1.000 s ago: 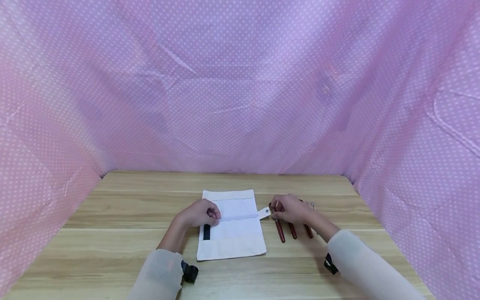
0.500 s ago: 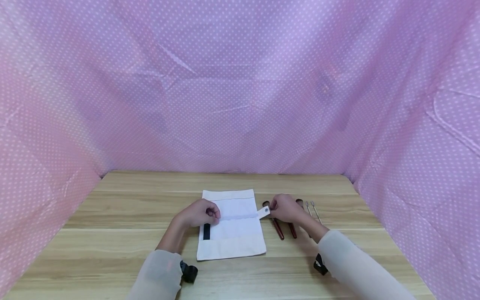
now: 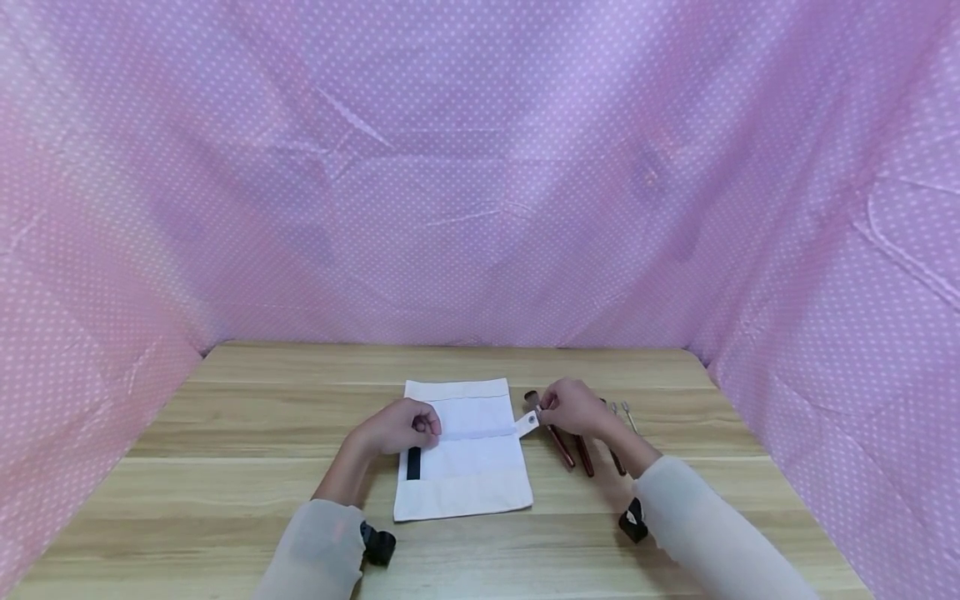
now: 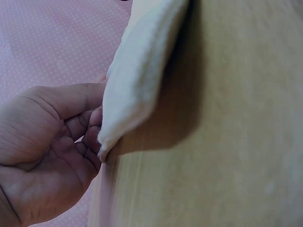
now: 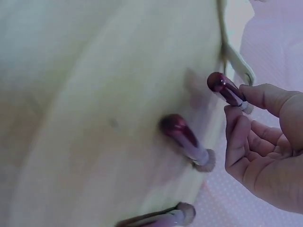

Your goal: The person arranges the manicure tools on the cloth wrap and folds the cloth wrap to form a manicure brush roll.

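A white fabric brush roll (image 3: 480,496) lies unrolled on the table, with a snap tab (image 3: 528,423) on its right side. My left hand (image 3: 397,425) lies over its left part, thumb and curled fingers at the edge of the inner pocket. In the left wrist view the near cloth edge (image 4: 135,80) stands up off the wood and hides the fingertips. My right hand (image 3: 577,408) pinches a makeup brush (image 5: 229,90) with a dark red handle between thumb and index finger, just right of the tab. The brush slants, bristles away from me.
Two more red-handled makeup brushes, a middle one (image 5: 184,137) and an outer one (image 5: 161,218), lie right of the held one. Thin metal tools (image 3: 628,412) lie beyond them, partly behind the right forearm. A pink dotted curtain (image 3: 480,250) surrounds the wooden table (image 3: 285,392).
My right hand has moved slightly left and away from me. The makeup brush has come with it, its handle end shifting away and a little right. The left hand has stayed put.
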`<control>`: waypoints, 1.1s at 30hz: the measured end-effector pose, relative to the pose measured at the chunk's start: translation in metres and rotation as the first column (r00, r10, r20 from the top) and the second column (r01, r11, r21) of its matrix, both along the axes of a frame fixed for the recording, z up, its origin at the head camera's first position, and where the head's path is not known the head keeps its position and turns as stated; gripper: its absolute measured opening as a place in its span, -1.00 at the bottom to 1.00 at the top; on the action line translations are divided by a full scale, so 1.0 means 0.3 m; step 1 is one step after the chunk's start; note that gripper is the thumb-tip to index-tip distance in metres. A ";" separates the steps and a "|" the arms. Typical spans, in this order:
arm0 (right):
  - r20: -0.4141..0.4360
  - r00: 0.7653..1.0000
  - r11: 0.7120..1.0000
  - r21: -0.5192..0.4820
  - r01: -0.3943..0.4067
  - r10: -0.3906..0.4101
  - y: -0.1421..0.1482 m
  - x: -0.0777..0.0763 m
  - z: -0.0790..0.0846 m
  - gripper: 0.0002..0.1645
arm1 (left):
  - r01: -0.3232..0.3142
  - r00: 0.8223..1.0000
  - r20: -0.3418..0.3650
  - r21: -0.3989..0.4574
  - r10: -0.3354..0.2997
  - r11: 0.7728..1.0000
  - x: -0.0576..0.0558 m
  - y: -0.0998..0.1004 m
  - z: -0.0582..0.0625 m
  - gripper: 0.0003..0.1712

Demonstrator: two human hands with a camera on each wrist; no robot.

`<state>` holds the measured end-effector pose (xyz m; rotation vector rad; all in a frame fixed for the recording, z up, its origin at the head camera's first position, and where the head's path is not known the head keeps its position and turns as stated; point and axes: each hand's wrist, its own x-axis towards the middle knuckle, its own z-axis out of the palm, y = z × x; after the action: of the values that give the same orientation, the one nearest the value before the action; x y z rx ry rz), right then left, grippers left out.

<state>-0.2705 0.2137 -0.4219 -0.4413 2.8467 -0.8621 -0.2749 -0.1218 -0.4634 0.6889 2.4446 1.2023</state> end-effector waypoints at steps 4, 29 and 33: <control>0.021 1.000 0.998 -0.068 0.003 -0.001 0.002 -0.016 0.030 -0.88 | -0.002 1.000 0.002 -0.004 0.002 1.000 0.000 0.000 0.001 -0.92; -0.035 0.999 0.887 -0.460 -0.035 0.021 -0.325 -0.107 0.031 -0.80 | -0.003 1.000 0.005 0.009 0.003 1.000 -0.002 0.000 0.011 -0.92; 0.022 1.000 0.830 -0.557 0.028 -0.019 -0.382 -0.115 0.004 -0.81 | 0.013 1.000 0.011 0.026 -0.014 1.000 0.000 -0.005 0.014 -0.91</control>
<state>-0.3049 0.0990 -0.4206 -0.4509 2.5398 -1.7026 -0.2748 -0.1234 -0.4592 0.7027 2.4151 1.2320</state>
